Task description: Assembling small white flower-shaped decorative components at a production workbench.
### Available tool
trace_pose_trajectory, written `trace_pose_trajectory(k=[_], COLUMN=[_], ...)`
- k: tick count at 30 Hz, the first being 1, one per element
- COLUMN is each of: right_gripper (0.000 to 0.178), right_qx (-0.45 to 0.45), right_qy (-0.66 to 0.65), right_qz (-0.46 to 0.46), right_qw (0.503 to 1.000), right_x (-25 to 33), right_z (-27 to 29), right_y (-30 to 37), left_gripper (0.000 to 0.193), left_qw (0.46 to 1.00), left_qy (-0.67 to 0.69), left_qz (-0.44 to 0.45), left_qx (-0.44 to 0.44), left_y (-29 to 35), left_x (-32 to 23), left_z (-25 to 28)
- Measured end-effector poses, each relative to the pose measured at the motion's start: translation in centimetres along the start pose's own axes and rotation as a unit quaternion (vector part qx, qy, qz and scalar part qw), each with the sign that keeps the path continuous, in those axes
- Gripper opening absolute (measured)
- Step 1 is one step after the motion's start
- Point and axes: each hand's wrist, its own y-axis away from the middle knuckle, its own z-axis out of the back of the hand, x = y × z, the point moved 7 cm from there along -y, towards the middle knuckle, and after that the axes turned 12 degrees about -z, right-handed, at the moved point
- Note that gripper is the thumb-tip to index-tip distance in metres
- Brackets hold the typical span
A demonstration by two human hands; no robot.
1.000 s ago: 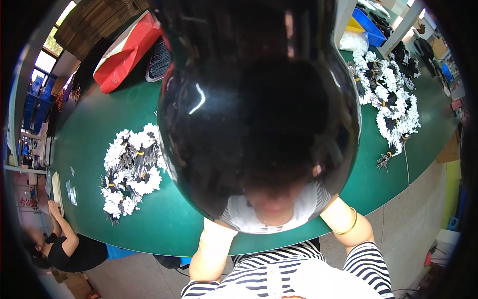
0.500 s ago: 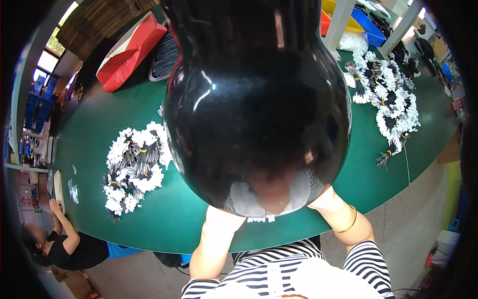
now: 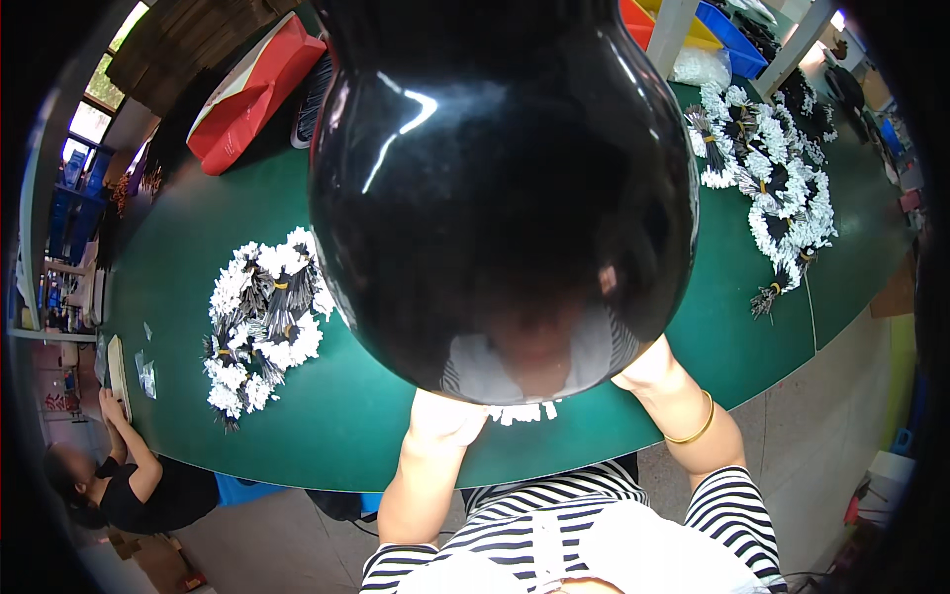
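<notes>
A large, glossy black rounded object [image 3: 505, 228] fills the middle of the head view and hides most of the work spot. My left hand [image 3: 445, 418] reaches under its lower left edge, with only the wrist and heel of the hand showing. On the other side, my right hand [image 3: 645, 368] goes behind the same edge, a gold bangle [image 3: 696, 421] on its wrist. Between the hands, a row of small white pieces [image 3: 524, 411] peeks out, nearest to my left hand. Fingers of both hands are hidden, so what they hold does not show.
Bundles of black wires with white ends [image 3: 297, 346] lie on the green table [image 3: 376, 445] at left; more bundles [image 3: 792, 223] lie at right. A red bag [image 3: 252, 99] and blue bin [image 3: 732, 45] stand farther back. Another person [image 3: 148, 495] sits at the far left.
The black object's lower edge sits slightly higher in the view, and more of the white pieces shows below it. My left hand appears slightly higher too.
</notes>
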Motion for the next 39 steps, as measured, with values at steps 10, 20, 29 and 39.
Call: trace_pose_trajectory(k=[10, 20, 29, 39], right_gripper=[0.011, 0.007, 0.015, 0.008], right_qx=[0.042, -0.010, -0.014, -0.005], right_qy=[-0.110, -0.006, -0.049, 0.015], right_qz=[0.016, 0.083, 0.112, 0.022], right_qw=[0.993, 0.996, 0.992, 1.000], right_x=[0.3, 1.1, 0.2, -0.4], right_z=[-0.6, -0.5, -0.6, -0.6], right_y=[0.0, 0.0, -0.2, 0.0], left_gripper=[0.034, 0.039, 0.070, 0.047], left_qw=[0.910, 0.970, 0.971, 0.954], left_qy=[-0.189, -0.144, -0.094, -0.104], left_qz=[-0.176, -0.135, -0.154, -0.235], left_qx=[0.324, 0.139, 0.154, 0.152], left_y=[1.5, 0.7, 0.5, 0.7], left_x=[-2.3, -1.2, -1.9, -2.6], left_z=[-6.4, -1.6, -2.3, -2.6])
